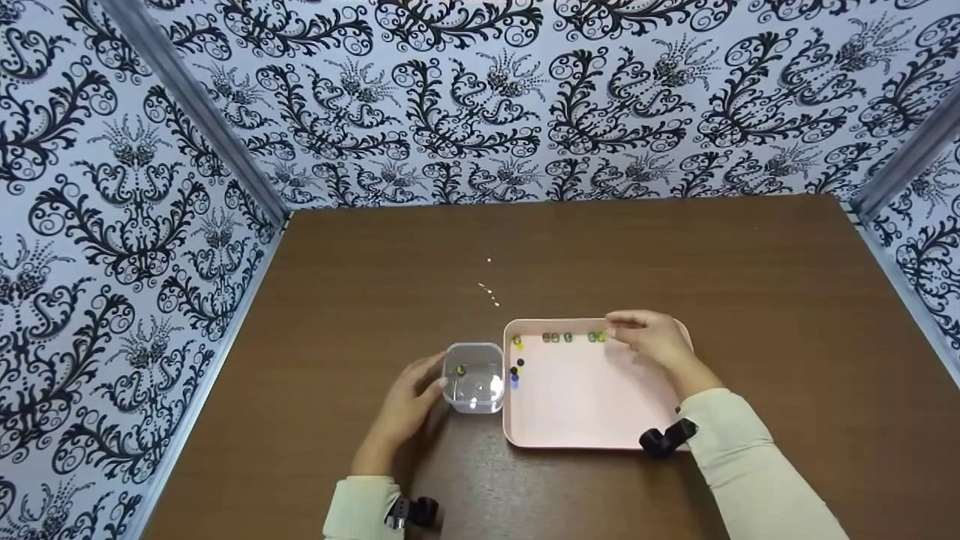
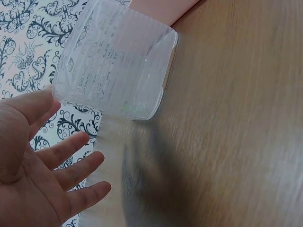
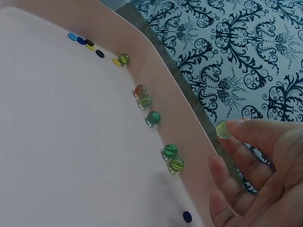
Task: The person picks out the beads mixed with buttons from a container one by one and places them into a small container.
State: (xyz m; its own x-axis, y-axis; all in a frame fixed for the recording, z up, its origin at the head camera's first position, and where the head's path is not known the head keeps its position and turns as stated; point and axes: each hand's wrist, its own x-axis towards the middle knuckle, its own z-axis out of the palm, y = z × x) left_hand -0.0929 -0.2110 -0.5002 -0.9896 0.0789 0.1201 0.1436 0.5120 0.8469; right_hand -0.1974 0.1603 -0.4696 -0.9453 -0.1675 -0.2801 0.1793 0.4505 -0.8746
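Observation:
My right hand (image 1: 651, 341) is over the far right part of a pink tray (image 1: 585, 405). Between its thumb and forefinger it pinches a yellow-green glass marble (image 3: 222, 129), above the tray's rim. Several glass marbles (image 3: 170, 151) lie along the tray's far wall, green, striped and one reddish. At the left stands a clear plastic container (image 1: 474, 379) with a marble (image 1: 460, 370) in it. My left hand (image 1: 409, 401) touches the container's left side with thumb and forefinger, the other fingers spread in the left wrist view.
Small flat beads (image 3: 81, 40), blue, black and yellow, lie by the tray's left wall. A dark blue bead (image 3: 188, 217) lies near the right hand. Patterned walls (image 1: 480, 105) enclose the brown table (image 1: 360, 300), which bears small pale specks (image 1: 489, 292) beyond the tray.

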